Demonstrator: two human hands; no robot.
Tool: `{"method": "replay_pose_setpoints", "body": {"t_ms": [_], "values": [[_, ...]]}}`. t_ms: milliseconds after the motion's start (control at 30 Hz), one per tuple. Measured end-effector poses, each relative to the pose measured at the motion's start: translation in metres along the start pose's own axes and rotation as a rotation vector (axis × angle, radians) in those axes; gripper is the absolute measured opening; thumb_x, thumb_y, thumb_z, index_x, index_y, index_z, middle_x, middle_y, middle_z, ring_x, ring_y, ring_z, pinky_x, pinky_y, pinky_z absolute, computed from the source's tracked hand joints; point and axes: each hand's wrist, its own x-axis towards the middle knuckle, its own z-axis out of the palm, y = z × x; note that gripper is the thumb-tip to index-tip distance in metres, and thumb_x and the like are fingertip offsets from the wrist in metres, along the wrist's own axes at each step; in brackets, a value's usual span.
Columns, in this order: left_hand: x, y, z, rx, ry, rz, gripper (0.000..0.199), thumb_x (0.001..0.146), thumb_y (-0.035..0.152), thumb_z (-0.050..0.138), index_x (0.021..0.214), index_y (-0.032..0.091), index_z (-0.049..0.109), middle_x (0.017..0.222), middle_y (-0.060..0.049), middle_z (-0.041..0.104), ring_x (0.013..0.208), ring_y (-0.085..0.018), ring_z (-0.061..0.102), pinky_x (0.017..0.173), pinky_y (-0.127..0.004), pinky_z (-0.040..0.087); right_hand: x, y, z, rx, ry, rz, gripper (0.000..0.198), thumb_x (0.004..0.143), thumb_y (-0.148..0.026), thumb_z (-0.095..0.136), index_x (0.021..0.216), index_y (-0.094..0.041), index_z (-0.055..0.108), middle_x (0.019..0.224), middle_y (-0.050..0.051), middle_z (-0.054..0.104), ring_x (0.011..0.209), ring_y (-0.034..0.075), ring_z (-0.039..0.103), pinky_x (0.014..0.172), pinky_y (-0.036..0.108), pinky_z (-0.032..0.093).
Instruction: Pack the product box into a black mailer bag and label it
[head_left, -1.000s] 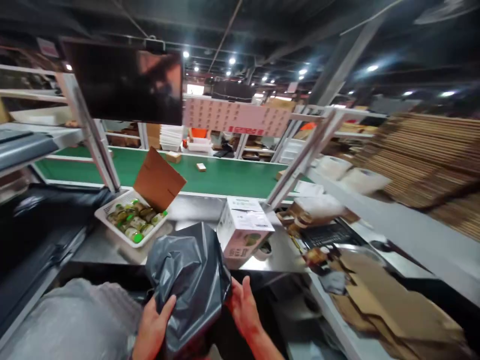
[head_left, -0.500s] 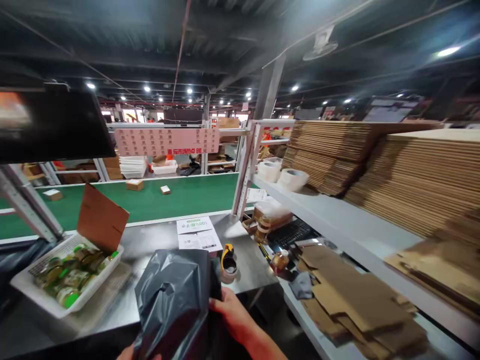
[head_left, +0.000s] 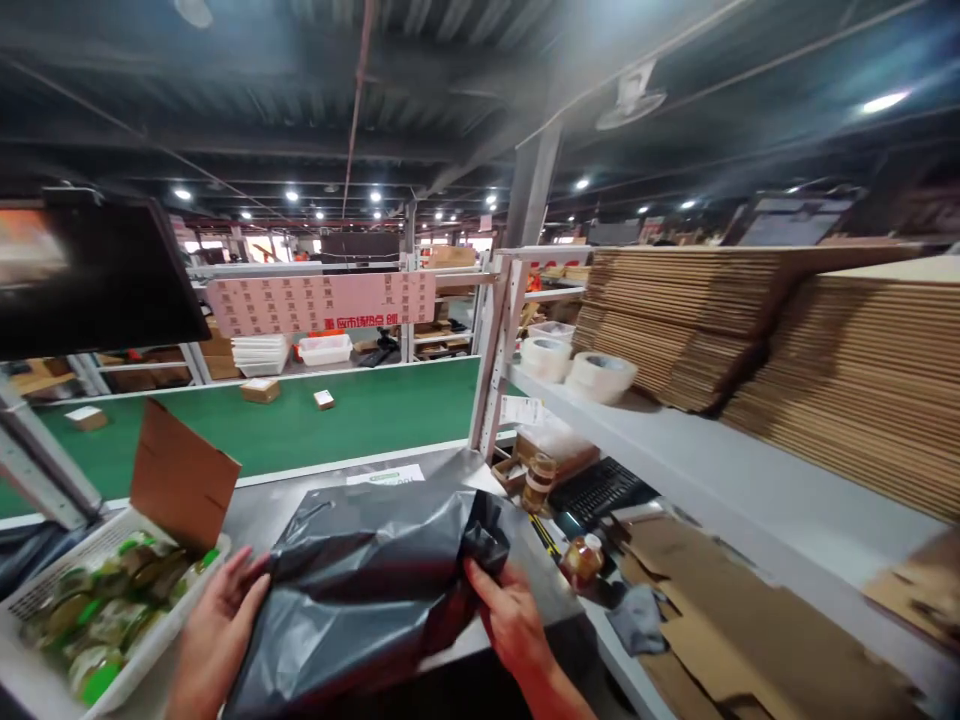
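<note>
A black plastic mailing bag (head_left: 367,580) lies crosswise in front of me, its surface creased and glossy. At its bunched right end, my right hand (head_left: 510,610) pinches the plastic between thumb and fingers. My left hand (head_left: 217,625) grips the bag's left edge, thumb along the side; part of that grip is hidden. Whatever the bag may contain cannot be seen. Behind it, a white printed carton (head_left: 386,474) shows only its far edge. Left of my left hand is a white basket (head_left: 142,690) of green-lidded jars (head_left: 112,610), with a brown cardboard flap (head_left: 184,475) standing up.
Beyond the metal table runs a green conveyor belt (head_left: 390,410) with small boxes (head_left: 260,390). On the right, a shelf (head_left: 720,480) carries tape rolls (head_left: 600,375) and stacked cardboard (head_left: 645,320). Below it are a keyboard (head_left: 604,492), a jar (head_left: 583,560) and flattened cartons (head_left: 750,600).
The bag has swung from upright to crosswise and now covers most of the white carton and the tape dispenser. My left hand has come up into view along the bag's left edge.
</note>
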Motion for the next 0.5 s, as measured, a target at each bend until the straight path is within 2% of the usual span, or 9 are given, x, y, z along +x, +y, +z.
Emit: {"method": "replay_pose_setpoints", "body": {"t_ms": [67,100,167,233,300,367,433,500], "values": [[0.017,0.017,0.005,0.116,0.075,0.170,0.077,0.086,0.074,0.073,0.143,0.023,0.070,0.146,-0.015,0.077,0.128,-0.038,0.077,0.114,-0.055,0.063,0.012,0.003,0.023,-0.012,-0.019,-0.004,0.052,0.076,-0.074,0.091,0.086,-0.023,0.087,0.074,0.007,0.080,0.074,0.025,0.073,0.080,0.041,0.066],[0.020,0.025,0.007,0.149,0.062,0.279,0.067,0.091,0.069,0.070,0.141,0.025,0.072,0.148,-0.014,0.075,0.131,-0.037,0.075,0.117,-0.055,0.061,0.017,0.004,0.036,-0.019,-0.033,0.006,0.052,0.077,-0.075,0.089,0.086,-0.023,0.087,0.070,0.005,0.077,0.072,0.024,0.072,0.082,0.042,0.066],[0.021,0.035,0.013,0.144,-0.072,0.520,0.046,0.099,0.056,0.069,0.134,0.027,0.078,0.145,-0.012,0.077,0.133,-0.034,0.074,0.120,-0.050,0.059,0.025,0.007,0.064,-0.043,-0.060,0.047,0.053,0.079,-0.075,0.088,0.088,-0.023,0.085,0.066,0.002,0.074,0.069,0.022,0.070,0.084,0.042,0.065],[0.018,0.040,0.023,0.103,-0.323,0.640,0.040,0.100,0.049,0.072,0.133,0.027,0.079,0.143,-0.012,0.078,0.134,-0.032,0.075,0.118,-0.044,0.060,0.030,0.010,0.092,-0.067,-0.094,0.092,0.055,0.080,-0.075,0.087,0.094,-0.022,0.085,0.072,0.002,0.076,0.070,0.022,0.070,0.087,0.042,0.064],[0.017,0.039,0.036,0.086,-0.508,0.558,0.052,0.097,0.051,0.075,0.142,0.025,0.075,0.145,-0.015,0.077,0.133,-0.033,0.075,0.113,-0.042,0.063,0.030,0.013,0.118,-0.125,-0.171,0.107,0.057,0.082,-0.076,0.085,0.101,-0.022,0.086,0.081,0.003,0.079,0.079,0.023,0.072,0.093,0.043,0.062],[0.021,0.032,0.050,0.020,-0.553,0.382,0.060,0.094,0.056,0.076,0.142,0.021,0.073,0.140,-0.016,0.079,0.128,-0.034,0.077,0.110,-0.044,0.064,0.030,0.018,0.138,-0.241,-0.298,0.099,0.056,0.087,-0.075,0.080,0.104,-0.022,0.087,0.087,0.004,0.080,0.088,0.025,0.072,0.099,0.043,0.059],[0.031,0.021,0.058,-0.088,-0.576,0.239,0.054,0.093,0.059,0.074,0.130,0.020,0.076,0.125,-0.014,0.083,0.115,-0.033,0.080,0.102,-0.041,0.065,0.030,0.024,0.150,-0.358,-0.431,0.086,0.053,0.091,-0.072,0.076,0.097,-0.021,0.087,0.087,0.003,0.078,0.093,0.025,0.070,0.098,0.041,0.057],[0.048,0.007,0.059,-0.134,-0.671,0.192,0.042,0.093,0.059,0.072,0.106,0.021,0.081,0.103,-0.009,0.085,0.095,-0.029,0.080,0.088,-0.034,0.065,0.035,0.030,0.153,-0.411,-0.471,0.092,0.048,0.093,-0.067,0.074,0.088,-0.021,0.086,0.083,0.002,0.074,0.089,0.023,0.066,0.091,0.037,0.057]]}}
